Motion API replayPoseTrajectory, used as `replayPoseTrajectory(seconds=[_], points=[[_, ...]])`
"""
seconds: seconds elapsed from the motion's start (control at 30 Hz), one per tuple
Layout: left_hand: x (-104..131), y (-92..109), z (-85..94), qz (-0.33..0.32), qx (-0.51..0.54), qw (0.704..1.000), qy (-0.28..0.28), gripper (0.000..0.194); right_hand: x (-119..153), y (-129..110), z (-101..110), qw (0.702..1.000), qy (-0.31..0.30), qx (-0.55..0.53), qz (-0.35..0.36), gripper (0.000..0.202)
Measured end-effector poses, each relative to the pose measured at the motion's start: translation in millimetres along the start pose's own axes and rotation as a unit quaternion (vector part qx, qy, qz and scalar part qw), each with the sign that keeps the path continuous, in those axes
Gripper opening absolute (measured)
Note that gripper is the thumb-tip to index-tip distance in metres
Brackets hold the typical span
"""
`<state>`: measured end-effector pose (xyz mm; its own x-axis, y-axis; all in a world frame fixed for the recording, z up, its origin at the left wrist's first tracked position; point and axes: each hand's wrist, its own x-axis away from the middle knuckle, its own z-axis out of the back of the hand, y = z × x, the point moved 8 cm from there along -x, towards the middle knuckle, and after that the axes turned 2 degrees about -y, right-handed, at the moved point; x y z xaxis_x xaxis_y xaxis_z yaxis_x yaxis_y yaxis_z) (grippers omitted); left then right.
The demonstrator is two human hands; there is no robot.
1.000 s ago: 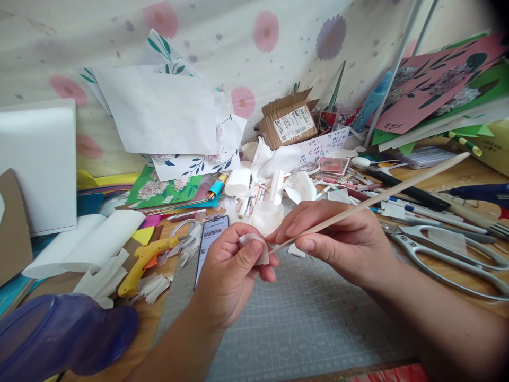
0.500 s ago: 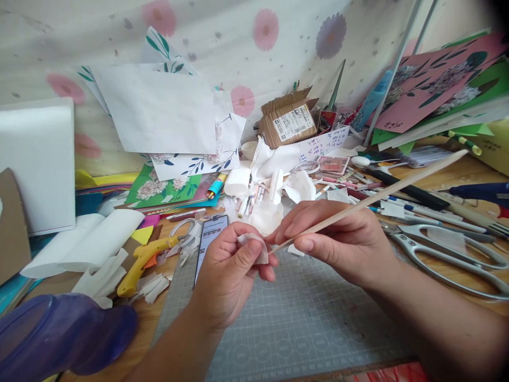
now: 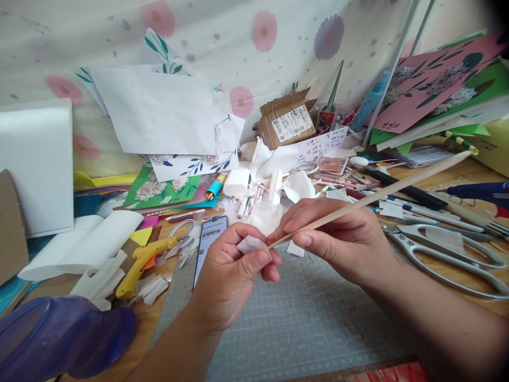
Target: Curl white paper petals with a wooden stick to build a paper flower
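Observation:
Between the thumb and fingers of my left hand [image 3: 234,270] is a small piece of thin white paper [image 3: 254,246]. My right hand [image 3: 338,239] pinches a long pale wooden stick [image 3: 382,193], which slants up to the right. The stick's narrow lower end meets the edge of the paper, close to my left fingertips. Whether the tip presses into the paper or only touches it, I cannot tell. Both hands are raised over a grey cutting mat [image 3: 310,318] with printed grid lines.
A phone [image 3: 210,244] lies beyond my left hand, with a yellow glue gun [image 3: 147,262] beside it. Large scissors [image 3: 445,254] lie to the right. A purple translucent object [image 3: 67,334] fills the lower left. Paper scraps, pens and a torn cardboard box [image 3: 286,119] crowd the back.
My left thumb has slid slightly down and right, and more of the paper's upper face shows. The stick keeps nearly the same slant, its tip still by the paper.

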<state>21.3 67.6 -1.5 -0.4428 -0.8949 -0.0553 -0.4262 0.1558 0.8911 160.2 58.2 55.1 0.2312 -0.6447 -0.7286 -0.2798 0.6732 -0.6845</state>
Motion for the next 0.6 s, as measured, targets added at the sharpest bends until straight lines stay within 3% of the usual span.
replayPoseTrajectory(seconds=[0.13,0.6], points=[[0.7,0.6,0.4,0.005,-0.007,1.000,-0.006,0.017,0.1,-0.7,3.0,1.000,0.015,-0.017,0.006,0.014],[0.7,-2.4,5.6,0.026,-0.029,0.999,0.034,0.022,1.0,0.6,1.7,0.999,-0.023,0.028,-0.012,0.007]])
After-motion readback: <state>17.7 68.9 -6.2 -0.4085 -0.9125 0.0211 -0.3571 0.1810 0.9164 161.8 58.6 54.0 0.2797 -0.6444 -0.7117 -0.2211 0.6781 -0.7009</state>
